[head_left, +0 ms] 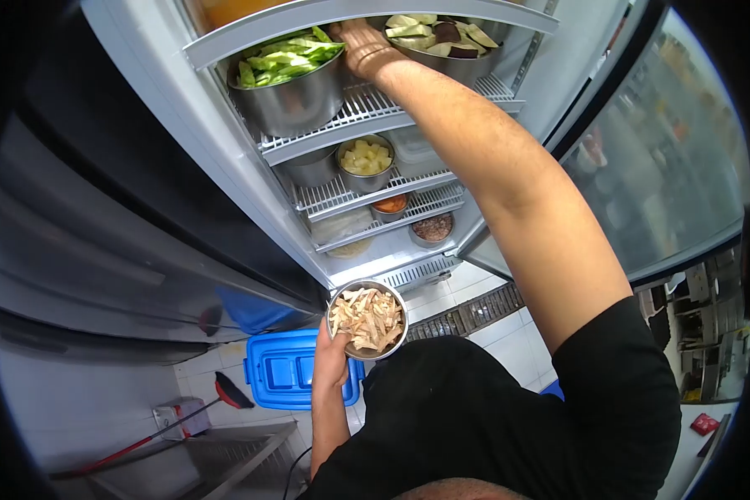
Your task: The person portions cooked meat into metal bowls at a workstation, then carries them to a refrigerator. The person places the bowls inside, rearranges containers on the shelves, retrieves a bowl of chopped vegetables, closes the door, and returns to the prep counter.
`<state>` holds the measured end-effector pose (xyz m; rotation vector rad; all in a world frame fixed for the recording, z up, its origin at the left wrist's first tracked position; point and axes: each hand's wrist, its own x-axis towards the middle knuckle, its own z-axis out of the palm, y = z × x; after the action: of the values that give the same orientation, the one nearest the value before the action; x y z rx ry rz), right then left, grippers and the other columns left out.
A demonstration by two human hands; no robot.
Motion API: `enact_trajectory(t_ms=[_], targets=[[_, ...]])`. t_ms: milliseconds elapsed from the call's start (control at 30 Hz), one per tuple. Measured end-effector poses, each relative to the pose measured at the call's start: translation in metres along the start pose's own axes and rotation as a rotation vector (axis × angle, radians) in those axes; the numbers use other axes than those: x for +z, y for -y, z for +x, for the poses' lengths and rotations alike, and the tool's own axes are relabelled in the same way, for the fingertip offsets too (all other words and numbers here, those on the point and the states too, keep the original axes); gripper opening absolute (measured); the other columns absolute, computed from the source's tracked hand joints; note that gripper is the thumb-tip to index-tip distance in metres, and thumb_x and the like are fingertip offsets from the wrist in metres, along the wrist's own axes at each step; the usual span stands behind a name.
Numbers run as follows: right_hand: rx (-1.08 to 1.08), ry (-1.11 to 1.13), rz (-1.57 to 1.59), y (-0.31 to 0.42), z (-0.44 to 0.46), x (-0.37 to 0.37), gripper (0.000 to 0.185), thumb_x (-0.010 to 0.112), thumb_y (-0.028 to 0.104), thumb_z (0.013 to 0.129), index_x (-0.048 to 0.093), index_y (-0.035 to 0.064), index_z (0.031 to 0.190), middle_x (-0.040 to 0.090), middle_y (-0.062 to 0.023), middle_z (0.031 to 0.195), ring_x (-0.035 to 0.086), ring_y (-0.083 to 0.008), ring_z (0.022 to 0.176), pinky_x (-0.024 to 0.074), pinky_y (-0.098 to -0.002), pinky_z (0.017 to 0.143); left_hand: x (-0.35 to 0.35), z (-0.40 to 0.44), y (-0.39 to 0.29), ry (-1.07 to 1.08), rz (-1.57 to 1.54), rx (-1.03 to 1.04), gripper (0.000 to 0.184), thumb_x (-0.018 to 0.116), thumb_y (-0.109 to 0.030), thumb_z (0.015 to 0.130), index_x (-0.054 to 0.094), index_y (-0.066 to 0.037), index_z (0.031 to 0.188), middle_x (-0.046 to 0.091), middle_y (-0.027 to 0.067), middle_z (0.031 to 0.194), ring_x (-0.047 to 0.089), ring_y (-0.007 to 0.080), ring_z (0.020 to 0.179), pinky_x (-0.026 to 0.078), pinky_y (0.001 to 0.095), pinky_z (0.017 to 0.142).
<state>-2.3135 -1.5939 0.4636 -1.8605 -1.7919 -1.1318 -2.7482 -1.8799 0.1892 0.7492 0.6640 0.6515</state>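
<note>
My left hand (332,360) grips the rim of a round steel bowl (406,327), thumb over the edge. Pale brown cut strips (370,318), which look like sliced mushroom, fill the bowl. My right hand (362,50) reaches into the open fridge on the upper shelf, between two large steel pots. The left pot (294,102) holds cut green vegetable pieces (283,58). Chunks of what looks like eggplant (442,35) lie in the right pot (468,68), close beside my wrist. The fingers of my right hand are mostly hidden behind the shelf edge.
Lower shelves carry a bowl of pale yellow cubes (365,157), a small orange-filled container (390,204) and a bowl of reddish-brown food (432,228). The glass fridge door (658,158) stands open at right. A blue lidded bin (283,371) and a broom (232,392) are on the floor.
</note>
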Motion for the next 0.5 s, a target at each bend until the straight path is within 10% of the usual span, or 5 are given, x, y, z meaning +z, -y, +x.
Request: enact_trajectory(t_ms=[133,300,500], targets=[[0.038,0.181,-0.232,0.019,-0.007,-0.017,0.039,0.053,0.023,0.096,0.069,0.0091,0.129,0.053,-0.0170,0.142,0.046,-0.0383,0.136,0.0456,-0.0493,0.105,0.001,-0.003,-0.003,-0.003,0.044,-0.019,0.061,0.050,0.008,0.085,0.046,0.003,0.146,0.060,0.0165,0.137,0.059,0.0248,0.126,0.046,0.0354,0.109],[-0.063,0.557,-0.505,0.053,-0.033,-0.067,0.055,0.040,0.024,0.104,0.048,-0.0037,0.151,0.029,-0.0252,0.166,0.024,-0.0400,0.155,0.0140,-0.0548,0.126,0.013,-0.010,-0.016,0.019,0.040,-0.017,0.063,0.049,0.008,0.084,0.044,0.004,0.146,0.059,0.0179,0.139,0.059,0.0264,0.127,0.046,0.0365,0.109],[-0.190,0.656,-0.441,0.065,-0.061,-0.119,0.060,0.052,0.022,0.099,0.044,-0.0075,0.151,0.035,-0.0238,0.164,0.031,-0.0389,0.153,0.0201,-0.0506,0.127,0.029,-0.016,-0.026,0.047,0.046,-0.019,0.067,0.046,0.008,0.083,0.038,0.004,0.150,0.055,0.0200,0.143,0.058,0.0293,0.130,0.046,0.0393,0.111]])
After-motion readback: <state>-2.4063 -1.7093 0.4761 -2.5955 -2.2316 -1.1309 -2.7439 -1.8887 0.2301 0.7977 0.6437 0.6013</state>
